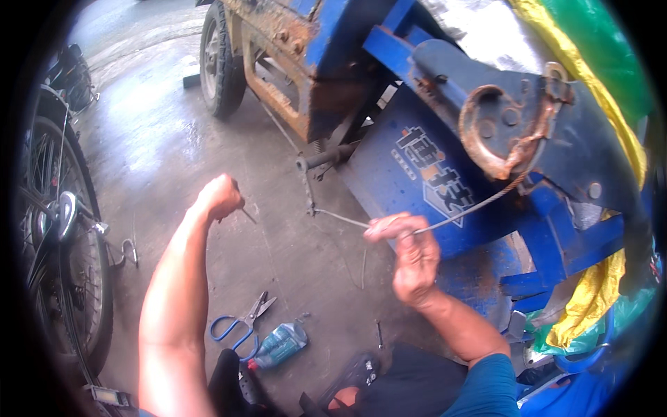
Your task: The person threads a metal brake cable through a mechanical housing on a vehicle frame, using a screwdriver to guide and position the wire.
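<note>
A thin steel cable (479, 206) runs from a rusty curved bracket (501, 167) on a blue metal frame, past my right hand, to a short chain-like link (308, 194) under the cart. My right hand (415, 260) pinches the cable between thumb and fingers. To the left, over the floor, my left hand (221, 197) is closed in a fist. A short thin rod or wire end (249, 216) sticks out of it; the rest is hidden in the fist. A loose thin strand (363, 267) hangs below the cable, left of my right hand.
Blue-handled scissors (243, 325) and a teal plastic bottle (281, 345) with a red cap lie on the floor near my feet. A small metal tool (379, 334) lies right of them. A bicycle wheel (73, 243) stands at left; the cart's tyre (221, 66) is at the back.
</note>
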`<state>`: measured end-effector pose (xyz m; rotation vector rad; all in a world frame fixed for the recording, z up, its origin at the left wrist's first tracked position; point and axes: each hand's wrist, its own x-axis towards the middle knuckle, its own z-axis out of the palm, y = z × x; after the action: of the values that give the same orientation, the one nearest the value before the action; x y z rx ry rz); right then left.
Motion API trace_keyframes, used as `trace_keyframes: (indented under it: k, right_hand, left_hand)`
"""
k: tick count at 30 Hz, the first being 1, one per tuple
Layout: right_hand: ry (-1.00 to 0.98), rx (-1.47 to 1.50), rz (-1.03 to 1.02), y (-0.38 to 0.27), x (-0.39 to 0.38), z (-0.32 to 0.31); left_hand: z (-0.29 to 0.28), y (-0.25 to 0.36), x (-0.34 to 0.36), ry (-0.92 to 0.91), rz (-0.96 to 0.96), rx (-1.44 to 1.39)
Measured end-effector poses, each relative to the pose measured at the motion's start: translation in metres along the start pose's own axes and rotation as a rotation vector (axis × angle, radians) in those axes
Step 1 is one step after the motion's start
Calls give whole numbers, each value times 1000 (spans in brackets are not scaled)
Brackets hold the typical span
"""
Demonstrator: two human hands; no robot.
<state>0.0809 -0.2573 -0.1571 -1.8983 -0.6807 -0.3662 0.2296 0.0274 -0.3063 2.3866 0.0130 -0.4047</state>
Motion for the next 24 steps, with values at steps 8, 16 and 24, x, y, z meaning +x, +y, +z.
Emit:
trace_keyframes:
  k: [8,16,24]
  right_hand:
    - [-114,-90,-5,12,1,-15]
    - [-91,-31,33,16,1,-15]
    - [-64,-34,-16,23,3,-12]
  left_hand:
    - [-58,10,-30,-112,157,-1097]
    - [-6,41,-44,-597,223,-874]
    - [-7,38,-35,-445,185,-875]
